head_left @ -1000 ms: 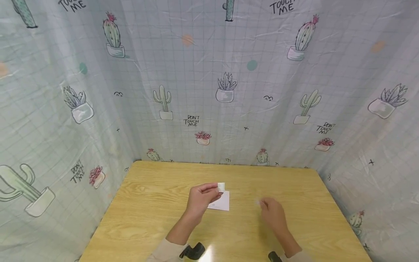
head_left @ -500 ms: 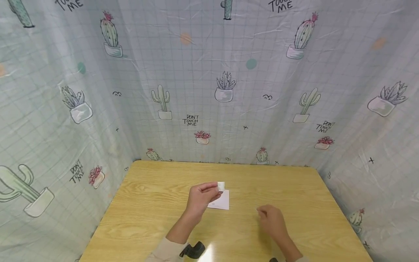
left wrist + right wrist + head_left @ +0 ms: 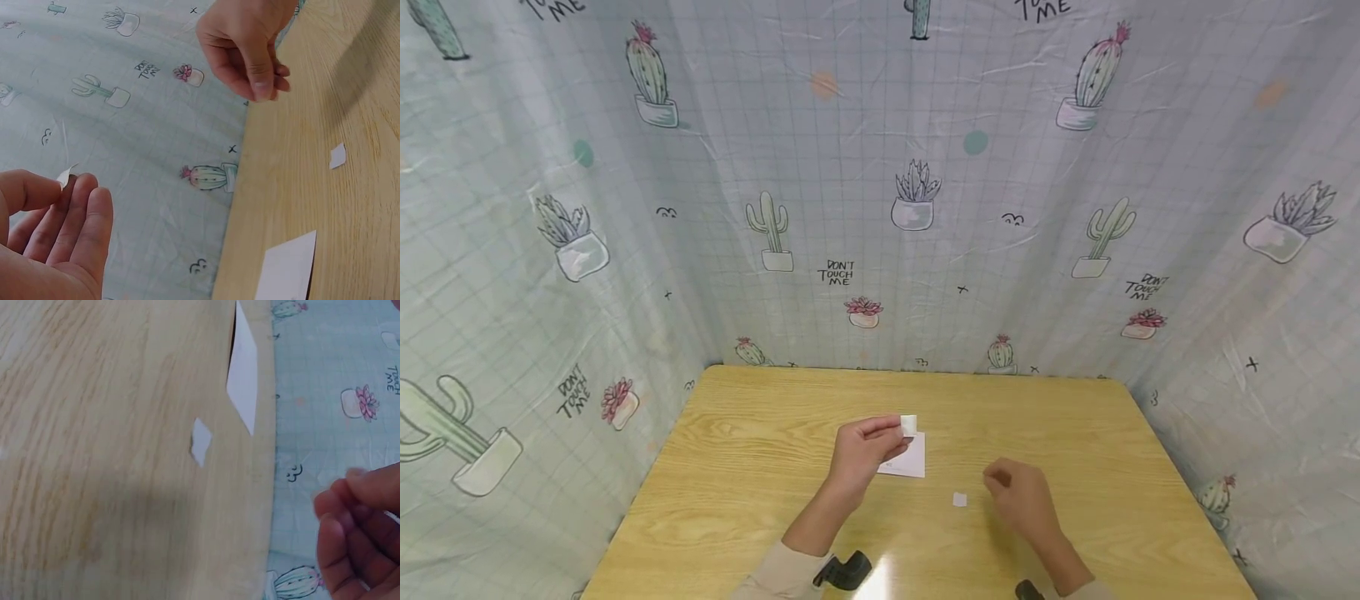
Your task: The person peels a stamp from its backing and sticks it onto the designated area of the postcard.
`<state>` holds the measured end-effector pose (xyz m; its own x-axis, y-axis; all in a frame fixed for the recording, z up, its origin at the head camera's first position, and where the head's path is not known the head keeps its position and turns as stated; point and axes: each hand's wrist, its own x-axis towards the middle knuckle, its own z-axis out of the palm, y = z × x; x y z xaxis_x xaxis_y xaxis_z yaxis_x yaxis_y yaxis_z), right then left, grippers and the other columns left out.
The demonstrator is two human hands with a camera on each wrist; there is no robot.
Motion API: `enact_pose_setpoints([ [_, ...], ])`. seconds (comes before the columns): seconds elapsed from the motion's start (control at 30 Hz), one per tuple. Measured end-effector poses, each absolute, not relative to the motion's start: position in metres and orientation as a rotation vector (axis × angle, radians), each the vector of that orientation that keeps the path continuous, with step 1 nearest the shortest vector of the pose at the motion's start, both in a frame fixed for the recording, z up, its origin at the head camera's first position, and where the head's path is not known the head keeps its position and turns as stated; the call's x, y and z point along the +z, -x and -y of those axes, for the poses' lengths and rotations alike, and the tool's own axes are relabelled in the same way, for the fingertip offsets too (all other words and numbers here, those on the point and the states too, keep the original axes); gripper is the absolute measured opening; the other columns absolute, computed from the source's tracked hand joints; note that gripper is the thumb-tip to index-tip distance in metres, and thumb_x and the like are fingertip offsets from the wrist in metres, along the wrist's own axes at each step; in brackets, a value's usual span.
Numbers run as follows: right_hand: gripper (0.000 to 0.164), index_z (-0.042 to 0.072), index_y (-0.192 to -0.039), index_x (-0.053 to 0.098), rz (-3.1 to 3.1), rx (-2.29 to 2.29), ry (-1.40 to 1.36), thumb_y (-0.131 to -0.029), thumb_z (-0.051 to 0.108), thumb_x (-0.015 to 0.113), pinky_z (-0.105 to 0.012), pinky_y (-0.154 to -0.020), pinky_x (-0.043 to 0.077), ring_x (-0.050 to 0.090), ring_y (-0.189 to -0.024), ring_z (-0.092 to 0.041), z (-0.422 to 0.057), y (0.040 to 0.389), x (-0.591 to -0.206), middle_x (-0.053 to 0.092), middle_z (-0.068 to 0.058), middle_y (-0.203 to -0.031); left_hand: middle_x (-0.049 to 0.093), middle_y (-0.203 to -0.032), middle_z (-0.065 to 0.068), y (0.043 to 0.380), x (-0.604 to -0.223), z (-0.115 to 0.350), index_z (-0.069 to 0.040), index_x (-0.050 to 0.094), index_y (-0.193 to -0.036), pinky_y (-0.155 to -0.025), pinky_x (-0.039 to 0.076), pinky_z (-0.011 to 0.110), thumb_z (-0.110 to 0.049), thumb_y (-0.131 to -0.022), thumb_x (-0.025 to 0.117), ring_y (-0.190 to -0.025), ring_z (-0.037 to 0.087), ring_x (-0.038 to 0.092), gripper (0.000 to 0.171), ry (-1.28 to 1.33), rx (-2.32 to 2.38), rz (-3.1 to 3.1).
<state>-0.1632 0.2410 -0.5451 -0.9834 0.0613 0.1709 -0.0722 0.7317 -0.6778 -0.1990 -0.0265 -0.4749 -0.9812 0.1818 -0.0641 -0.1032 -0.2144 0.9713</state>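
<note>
My left hand (image 3: pixel 856 458) pinches a small white piece of paper (image 3: pixel 908 426) between thumb and fingers, above the table. In the left wrist view only the edge of that piece of paper (image 3: pixel 66 176) shows past the thumb. Over the right part of the table hovers my right hand (image 3: pixel 1022 497), its fingers loosely curled with nothing seen between them. A second small white paper piece (image 3: pixel 959 499) lies flat on the table to the left of the right hand. A larger white sheet (image 3: pixel 910 460) rests behind the left hand, partly hidden by it.
The wooden table (image 3: pixel 745 467) has a light yellow grain. A cactus-printed curtain (image 3: pixel 865 167) hangs behind it and along both sides. A black wrist device (image 3: pixel 844 572) sits at the left sleeve.
A small paper piece now lies on the table, where none was seen before; the right hand has let it go and moved slightly. The left hand keeps its pinch in nearly the same place.
</note>
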Motion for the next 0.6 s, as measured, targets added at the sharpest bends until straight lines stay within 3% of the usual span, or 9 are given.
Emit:
enact_pose_setpoints([
  [0.27,0.021,0.012,-0.09,0.08,2.361,1.049,-0.383,-0.079,-0.006,0.084,-0.02,-0.065,0.058,0.067,-0.073,-0.002,-0.224,0.173,-0.531,0.079,0.002,-0.084,0.075,-0.117,0.028,0.198,-0.475,0.019,0.014,0.067,-0.127,-0.091,0.064,0.034,-0.003,-0.098,0.069,-0.098,0.02,0.079,0.034,-0.112,2.3,-1.8],
  [0.43,0.03,0.006,-0.095,0.08,2.136,1.014,-0.604,-0.071,-0.011,0.086,-0.015,-0.069,0.058,0.071,-0.076,-0.013,-0.21,0.183,-0.522,0.08,-0.006,-0.091,0.076,-0.116,0.027,0.196,-0.475,0.014,0.014,0.066,-0.128,-0.09,0.064,0.033,-0.004,-0.099,0.069,-0.098,0.019,0.079,0.034,-0.115,2.287,-1.782],
  [0.6,0.036,0.006,-0.103,0.081,2.09,0.957,-0.665,-0.071,-0.007,0.089,-0.013,-0.077,0.056,0.071,-0.087,-0.021,-0.199,0.187,-0.513,0.08,-0.007,-0.102,0.075,-0.117,0.027,0.194,-0.475,0.011,0.013,0.066,-0.128,-0.089,0.064,0.032,-0.005,-0.099,0.068,-0.097,0.019,0.079,0.034,-0.107,2.272,-1.784],
])
